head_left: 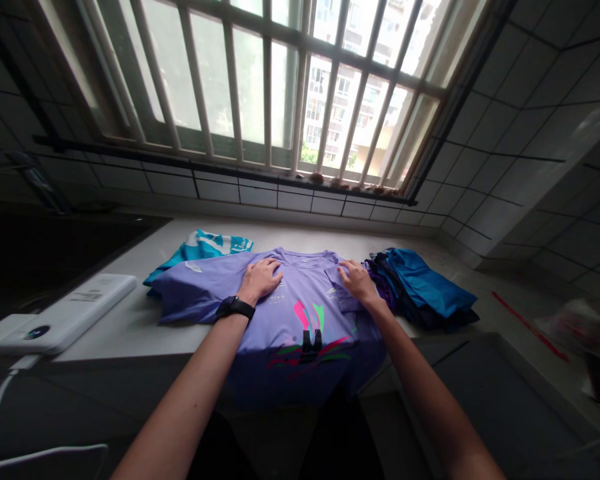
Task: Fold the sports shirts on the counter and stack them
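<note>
A purple T-shirt lies front up on the white counter, its collar toward the window and its lower part hanging over the front edge. Bright pink, green and black print marks its chest. My left hand, with a dark watch on the wrist, rests on the shirt left of the collar, fingers laid out. On the right, my right hand lies over the shirt's sleeve, which is turned inward onto the chest. Its fingers look spread on the cloth, though the undersides are hidden.
Left of the shirt sits a teal and white garment, partly covered by the purple sleeve. A stack of folded dark and blue clothes stands at right. A white power bank with a cable lies near the dark sink. Behind is a barred window.
</note>
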Available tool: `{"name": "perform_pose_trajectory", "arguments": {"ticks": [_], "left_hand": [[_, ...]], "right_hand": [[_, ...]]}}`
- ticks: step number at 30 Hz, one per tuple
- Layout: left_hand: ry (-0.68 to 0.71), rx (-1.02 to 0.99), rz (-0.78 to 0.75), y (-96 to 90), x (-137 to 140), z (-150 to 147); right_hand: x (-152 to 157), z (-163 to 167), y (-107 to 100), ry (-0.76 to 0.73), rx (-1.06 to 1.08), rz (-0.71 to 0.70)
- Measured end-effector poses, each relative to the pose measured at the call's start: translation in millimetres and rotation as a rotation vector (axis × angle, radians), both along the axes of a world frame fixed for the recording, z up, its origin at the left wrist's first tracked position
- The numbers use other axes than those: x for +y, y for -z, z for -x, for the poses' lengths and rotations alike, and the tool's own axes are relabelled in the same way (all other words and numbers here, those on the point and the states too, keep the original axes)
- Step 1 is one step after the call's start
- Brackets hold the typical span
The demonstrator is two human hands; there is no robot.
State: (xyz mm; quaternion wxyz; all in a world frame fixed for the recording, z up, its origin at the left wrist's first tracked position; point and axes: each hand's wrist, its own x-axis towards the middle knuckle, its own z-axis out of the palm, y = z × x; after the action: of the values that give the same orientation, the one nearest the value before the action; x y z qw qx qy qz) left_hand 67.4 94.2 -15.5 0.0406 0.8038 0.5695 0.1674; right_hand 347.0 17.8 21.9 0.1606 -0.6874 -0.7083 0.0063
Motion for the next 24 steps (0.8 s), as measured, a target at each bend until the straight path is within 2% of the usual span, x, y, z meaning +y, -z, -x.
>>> {"name": "perform_pose_trajectory", "arguments": {"ticks": [3,6,10,13,18,24], "left_hand": [[-0.007,0.002,0.012,-1.3,-1,-1],[-0.009,0.005,0.018,-2.6,-2,-2],[-0.01,0.011,0.004,-2.6,-3,-1],[0.003,0.005,-0.016,-0.6,-2,0],[-0.004,0.016,-0.016,1.1,-1,2],[-0.022,0.131,0.014,-13.4,-19,-13]], "right_hand": [[-3,0,7,-0.1,-0.093,0.213],[-2,4,8,-0.081,-0.129,0.346],[8,14,4,0.021,-0.152,0.326],[15,20,8,0.006,-0.145,0.259],[18,22,24,-0.024,-0.107,0.238],[19,19,28,-0.016,-0.113,0.244]]}}
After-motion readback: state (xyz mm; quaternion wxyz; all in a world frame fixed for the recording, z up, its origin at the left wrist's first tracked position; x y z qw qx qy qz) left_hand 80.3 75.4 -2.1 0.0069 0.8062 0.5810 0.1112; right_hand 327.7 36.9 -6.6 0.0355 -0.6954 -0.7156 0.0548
